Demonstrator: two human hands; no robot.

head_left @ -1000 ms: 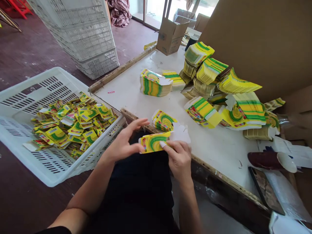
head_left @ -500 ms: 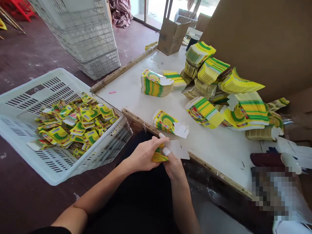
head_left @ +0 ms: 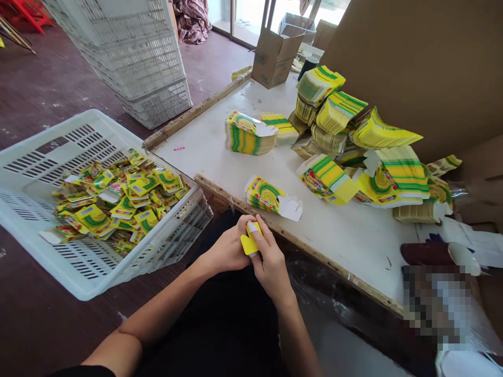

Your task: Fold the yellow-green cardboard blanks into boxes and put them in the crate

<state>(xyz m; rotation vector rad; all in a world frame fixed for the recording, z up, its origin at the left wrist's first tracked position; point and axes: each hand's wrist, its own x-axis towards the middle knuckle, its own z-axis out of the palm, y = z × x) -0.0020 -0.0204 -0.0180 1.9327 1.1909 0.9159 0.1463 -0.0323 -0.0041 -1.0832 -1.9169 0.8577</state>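
Note:
Just off the table's front edge, a small yellow carton is held between both hands, largely hidden by the fingers. My left hand is wrapped round its left side. My right hand grips it from the right, with white coverings on some fingertips pressed at its yellow flap. On the table just beyond lies a small fanned stack of flat yellow-green cartons, its white flaps pointing right. To the left, a white plastic crate holds a heap of small yellow-green cartons.
Bundles of flat cartons are piled at the table's back right, with another bundle nearer the middle. A brown cardboard box stands at the far end. Stacked white crates rise at the left. A wooden strip edges the table.
The carton's white flaps, which stuck out to the right, no longer show; a yellow flap now faces up. My right hand has turned and moved up over the carton.

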